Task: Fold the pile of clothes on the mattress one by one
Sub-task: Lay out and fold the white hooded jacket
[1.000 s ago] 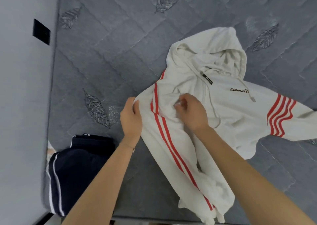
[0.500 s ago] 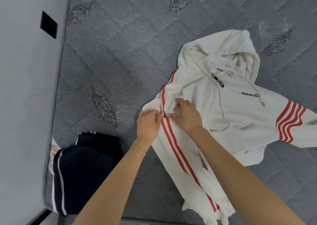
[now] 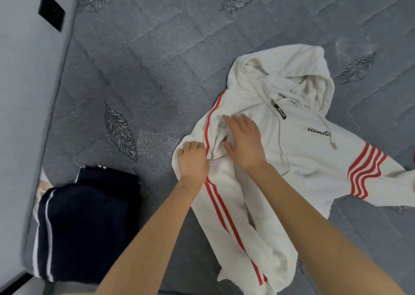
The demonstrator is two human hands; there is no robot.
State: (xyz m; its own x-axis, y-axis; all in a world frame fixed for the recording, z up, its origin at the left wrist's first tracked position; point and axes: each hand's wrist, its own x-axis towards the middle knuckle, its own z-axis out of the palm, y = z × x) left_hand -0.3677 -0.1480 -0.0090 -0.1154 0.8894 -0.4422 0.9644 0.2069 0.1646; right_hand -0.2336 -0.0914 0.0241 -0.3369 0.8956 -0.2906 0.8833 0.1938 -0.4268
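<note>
A white hoodie [image 3: 298,164] with red stripes is lying front-up on a grey quilted mattress [image 3: 146,74], toward the right of the view, with its hood [image 3: 289,70] pointing away from the person. One striped sleeve [image 3: 233,222] is trailing toward the near edge of the mattress. The other sleeve [image 3: 370,173] is reaching out to the right and running out of view.

The person's left hand [image 3: 193,163] is gripping the hoodie at the shoulder where the near sleeve begins, its fingers [image 3: 190,147] curled into a bunch of cloth. The right hand [image 3: 246,140] is lying just beside it on the chest, its fingers [image 3: 237,121] straight and spread, pressing the fabric flat and holding nothing. Between the two hands the cloth is puckering into a ridge along the red stripes.

This looks like the start of folding this garment: the person seems to be setting the shoulder line. The next move probably calls for the left hand to carry the shoulder and sleeve across the chest while the flat right hand pins the body, so the crease runs straight. The far sleeve and hood are not yet folded.

To the left, well apart from the hoodie, a dark navy garment [image 3: 85,216] with white stripes is sitting folded near the mattress edge, suggesting one piece is done. Beside it a pale wall [image 3: 20,115] is carrying a black wall plate [image 3: 51,10].
</note>
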